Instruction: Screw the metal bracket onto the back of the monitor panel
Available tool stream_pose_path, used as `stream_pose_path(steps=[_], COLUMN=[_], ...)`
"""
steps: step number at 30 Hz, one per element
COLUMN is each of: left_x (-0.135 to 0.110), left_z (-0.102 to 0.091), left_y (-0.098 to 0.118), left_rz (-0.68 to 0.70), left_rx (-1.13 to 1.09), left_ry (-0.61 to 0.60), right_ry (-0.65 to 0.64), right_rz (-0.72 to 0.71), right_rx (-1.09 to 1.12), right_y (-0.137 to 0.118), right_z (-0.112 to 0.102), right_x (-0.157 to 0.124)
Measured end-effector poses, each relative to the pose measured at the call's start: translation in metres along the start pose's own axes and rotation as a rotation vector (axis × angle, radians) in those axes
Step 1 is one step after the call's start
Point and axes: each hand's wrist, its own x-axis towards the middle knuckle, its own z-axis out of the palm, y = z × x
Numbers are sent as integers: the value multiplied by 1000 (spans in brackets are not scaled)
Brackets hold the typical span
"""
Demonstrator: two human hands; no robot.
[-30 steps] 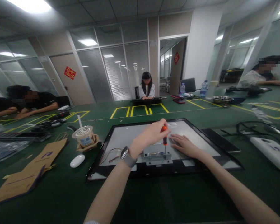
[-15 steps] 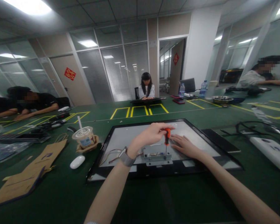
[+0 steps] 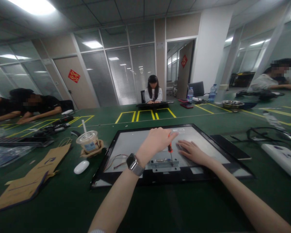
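Observation:
My left hand [image 3: 158, 139], with a watch [image 3: 134, 163] on its wrist, is wrapped round the orange and black handle of a screwdriver [image 3: 170, 148]. The shaft points down at a metal bracket [image 3: 163, 165] with connectors along it, near the front edge of a large flat display panel [image 3: 121, 140]. Where the tip touches is too small to make out. My right hand [image 3: 192, 152] lies flat on the panel's pale back, right of the screwdriver, fingers stretched out and holding nothing. Thin wires [image 3: 117, 158] run across the panel at the left.
Left of the panel are a drink cup [image 3: 89, 144] in a cardboard holder, a white oval case [image 3: 81, 167] and a paper bag [image 3: 36, 174]. To the right lie a dark flat slab [image 3: 230, 146] and a white device [image 3: 282, 160]. A person [image 3: 153, 92] sits opposite; others sit at both sides.
My left hand has turned at the wrist and closed further round the screwdriver handle, which now leans left; the watch face has come into view. My right hand stays in place.

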Motion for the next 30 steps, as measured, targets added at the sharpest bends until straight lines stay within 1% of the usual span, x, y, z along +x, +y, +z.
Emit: stream_pose_path(steps=[2, 6, 11, 15, 18, 26, 30], left_x=[-2, -7, -6, -4, -3, -2, -2], left_z=[-1, -5, -5, -4, -3, -2, 0], left_y=[-1, -3, -4, -2, 0, 4, 2], left_rz=[8, 22, 126, 123, 117, 88, 97], left_rx=[22, 13, -112, -203, -206, -53, -59], left_ry=[-7, -61, -90, -114, -93, -12, -18], right_ry=[-1, 1, 3, -8, -12, 1, 3], right_rz=[-5, -3, 3, 6, 8, -1, -4], right_rx=[2, -1, -17, -18, -12, -7, -7], right_y=[-2, -3, -2, -1, -2, -1, -1], right_z=[-2, -3, -2, -2, -3, -2, -2], right_x=[-1, -1, -1, -1, -1, 0, -1])
